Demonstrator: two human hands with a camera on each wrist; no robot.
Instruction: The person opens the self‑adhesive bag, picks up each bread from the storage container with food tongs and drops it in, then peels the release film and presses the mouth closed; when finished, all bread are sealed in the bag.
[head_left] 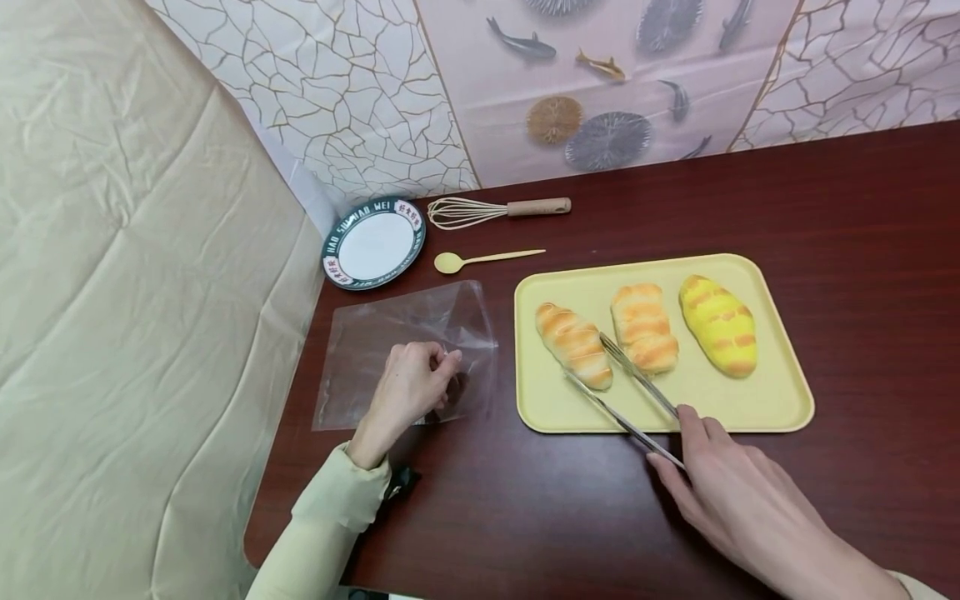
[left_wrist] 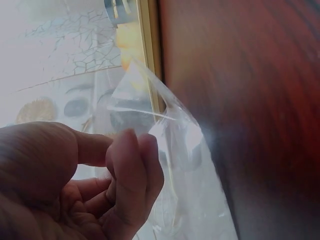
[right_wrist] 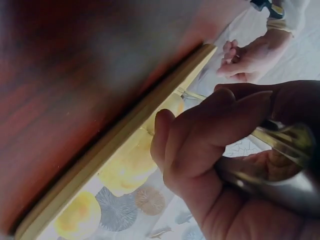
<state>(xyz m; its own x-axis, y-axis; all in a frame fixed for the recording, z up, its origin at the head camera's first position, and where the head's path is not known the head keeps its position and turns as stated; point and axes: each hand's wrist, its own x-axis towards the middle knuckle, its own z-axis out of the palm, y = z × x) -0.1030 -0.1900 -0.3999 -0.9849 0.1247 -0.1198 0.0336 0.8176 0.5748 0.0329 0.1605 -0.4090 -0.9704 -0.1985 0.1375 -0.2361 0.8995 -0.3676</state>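
Observation:
My right hand (head_left: 750,492) holds metal tongs (head_left: 624,423), fingers curled round their arms. The tongs' spread tips stand on either side of the left bread roll (head_left: 570,337), a striped orange-and-cream one. The bread lies on a yellow tray (head_left: 776,408) beside an orange bread (head_left: 643,321) and a yellow bread (head_left: 718,325). With thumb and fingers, my left hand (head_left: 408,383) pinches a clear plastic bag (head_left: 356,358) near its right, tray-side end. In the left wrist view the bag (left_wrist: 195,200) rises in a pointed fold beyond the fingertips.
A green-rimmed plate (head_left: 375,246) leans near the wall at the back left. Beside it lie a whisk (head_left: 498,210) with a wooden handle and a yellow spoon (head_left: 487,258). A patterned cloth (head_left: 607,75) hangs behind the dark wooden table (head_left: 862,250).

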